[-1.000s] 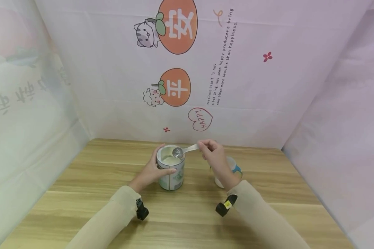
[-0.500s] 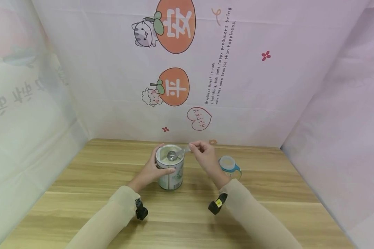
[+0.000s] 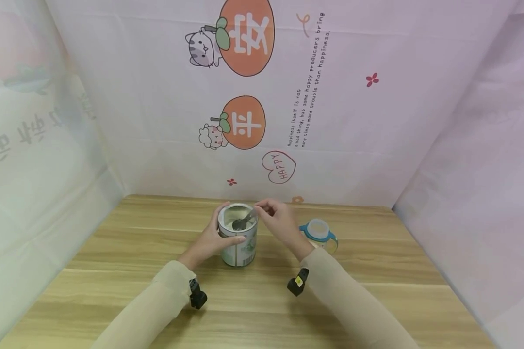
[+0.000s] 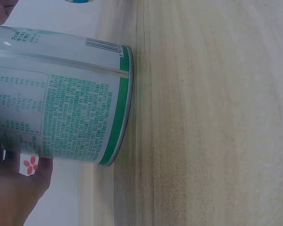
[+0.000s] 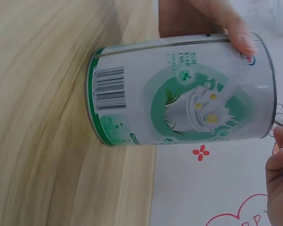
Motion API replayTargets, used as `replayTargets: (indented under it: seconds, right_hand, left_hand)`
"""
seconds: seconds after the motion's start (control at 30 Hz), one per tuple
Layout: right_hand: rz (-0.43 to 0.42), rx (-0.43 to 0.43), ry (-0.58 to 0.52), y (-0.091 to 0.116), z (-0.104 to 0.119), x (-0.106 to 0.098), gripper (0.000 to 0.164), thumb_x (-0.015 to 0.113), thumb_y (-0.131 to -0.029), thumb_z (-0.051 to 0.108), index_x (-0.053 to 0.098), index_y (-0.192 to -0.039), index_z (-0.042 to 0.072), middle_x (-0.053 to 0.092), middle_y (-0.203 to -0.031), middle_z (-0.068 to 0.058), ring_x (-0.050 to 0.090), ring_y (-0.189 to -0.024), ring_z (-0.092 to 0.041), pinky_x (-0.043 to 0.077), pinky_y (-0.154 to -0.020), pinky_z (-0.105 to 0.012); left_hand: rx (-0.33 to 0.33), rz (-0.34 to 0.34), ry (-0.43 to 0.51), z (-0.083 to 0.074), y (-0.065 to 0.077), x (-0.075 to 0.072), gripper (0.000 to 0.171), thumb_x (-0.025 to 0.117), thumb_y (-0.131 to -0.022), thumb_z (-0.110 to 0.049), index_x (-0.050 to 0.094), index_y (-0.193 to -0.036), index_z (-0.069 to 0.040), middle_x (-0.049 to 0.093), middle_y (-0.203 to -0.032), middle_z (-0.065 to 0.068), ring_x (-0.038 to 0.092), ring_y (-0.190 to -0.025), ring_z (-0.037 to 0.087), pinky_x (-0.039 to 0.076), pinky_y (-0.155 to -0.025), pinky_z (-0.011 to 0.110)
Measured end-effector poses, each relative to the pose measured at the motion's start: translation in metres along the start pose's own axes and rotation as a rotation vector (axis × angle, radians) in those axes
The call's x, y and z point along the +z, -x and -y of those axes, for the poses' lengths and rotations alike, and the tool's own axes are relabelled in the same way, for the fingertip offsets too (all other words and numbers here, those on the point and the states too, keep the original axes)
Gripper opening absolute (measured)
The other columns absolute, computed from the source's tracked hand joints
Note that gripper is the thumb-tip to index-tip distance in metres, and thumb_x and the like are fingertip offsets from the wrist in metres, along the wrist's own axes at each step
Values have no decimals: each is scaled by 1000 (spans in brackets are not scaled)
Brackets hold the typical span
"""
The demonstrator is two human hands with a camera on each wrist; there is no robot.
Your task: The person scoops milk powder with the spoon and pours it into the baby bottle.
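Note:
A white and green milk powder can (image 3: 240, 253) stands upright on the wooden table, its top open. My left hand (image 3: 208, 243) grips the can's left side, thumb across the front; the right wrist view shows that thumb (image 5: 240, 40) near the rim. Between the thumb and fingers of my right hand (image 3: 281, 224) is the handle end of a metal spoon (image 3: 239, 224). The spoon's bowl lies inside the can's mouth, below rim level, over pale powder. In the right wrist view the can (image 5: 188, 94) hides most of the spoon.
Right of the can, behind my right forearm, stands a cup (image 3: 319, 230) with a translucent top and blue handles. The wooden table (image 3: 253, 310) ends at a printed cloth backdrop (image 3: 340, 165), with cloth walls on both sides.
My right hand has moved left, lowering the spoon's bowl from over the rim into the can. More of the cup shows beside the forearm. The left hand stays on the can.

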State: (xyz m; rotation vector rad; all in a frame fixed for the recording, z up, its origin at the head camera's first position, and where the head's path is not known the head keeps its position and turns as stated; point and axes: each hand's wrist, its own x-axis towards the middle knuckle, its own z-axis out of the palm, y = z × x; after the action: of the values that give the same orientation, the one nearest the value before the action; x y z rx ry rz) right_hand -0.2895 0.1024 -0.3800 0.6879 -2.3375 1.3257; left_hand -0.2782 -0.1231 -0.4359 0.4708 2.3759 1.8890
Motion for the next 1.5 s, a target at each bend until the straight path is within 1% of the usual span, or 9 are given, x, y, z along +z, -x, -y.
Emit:
replayTargets:
  seconds: [0.13, 0.27, 0.47, 0.6, 0.73, 0.93, 1.1, 1.37, 1.5]
  right_hand:
    - [23, -168, 148, -3, 1, 3, 11, 70, -97, 18, 74, -98, 8, 65, -78, 4, 53, -64, -9, 47, -56, -22]
    - [27, -335, 276, -7, 2, 4, 9, 71, -95, 14, 74, -99, 5, 65, -80, 2, 53, -67, -8, 48, -58, -21]
    - [57, -419, 309, -10, 4, 4, 8, 71, -95, 11, 73, -100, 4, 64, -83, 0, 54, -70, -8, 48, -60, -19]
    - [86, -487, 356, -13, 5, 3, 6, 72, -94, 8, 73, -99, 4, 68, -88, -2, 60, -76, -10, 51, -66, -19]
    - [175, -548, 416, -16, 7, 2, 6, 72, -93, 5, 73, -99, 6, 70, -94, -3, 65, -87, -13, 53, -76, -19]
    - [346, -502, 411, -18, 14, 1, 7, 71, -94, 7, 75, -99, 6, 70, -96, -2, 66, -88, -12, 52, -75, -16]
    - [436, -431, 382, -22, 23, 0, 6, 71, -93, 6, 75, -97, 4, 69, -93, -4, 66, -82, -12, 52, -69, -16]
    - [515, -359, 390, -27, 27, 1, 7, 70, -95, 8, 75, -97, 4, 69, -92, -3, 62, -78, -10, 52, -66, -18]
    - [550, -324, 418, -30, 31, 4, 6, 70, -95, 8, 75, -95, 5, 70, -90, -2, 60, -75, -9, 51, -64, -19]
  left_hand:
    - [4, -4, -1, 0, 0, 0, 110, 89, -77, -34, 15, -157, -41, 39, -150, 8, 43, -134, 37, 31, -105, 67]
    - [15, 0, 8, 0, -1, -1, 109, 88, -78, -32, 13, -158, -40, 40, -149, 9, 44, -133, 37, 32, -105, 67]
    - [24, 16, 29, -1, -1, -1, 106, 88, -79, -29, 15, -155, -45, 39, -150, 10, 46, -132, 35, 36, -106, 61]
    - [31, 29, 41, -2, 0, -1, 108, 88, -80, -27, 13, -157, -41, 38, -150, 12, 47, -131, 35, 37, -106, 58]
    - [37, 42, 59, 0, -2, -1, 110, 87, -81, -24, 11, -159, -36, 36, -152, 17, 47, -131, 36, 37, -106, 58]
    - [45, 48, 60, 2, -2, -1, 110, 87, -80, -28, 10, -159, -34, 32, -155, 14, 47, -131, 35, 39, -105, 57]
    - [41, 44, 54, 1, -1, 0, 111, 87, -81, -28, 9, -160, -33, 32, -155, 15, 48, -131, 35, 40, -105, 56]
    - [20, 21, 30, 1, -1, -2, 108, 88, -79, -32, 13, -156, -45, 35, -152, 9, 48, -131, 36, 40, -104, 58]
    - [21, 33, 31, 2, -2, -2, 111, 88, -79, -30, 11, -158, -40, 31, -155, 10, 44, -134, 38, 38, -105, 60]
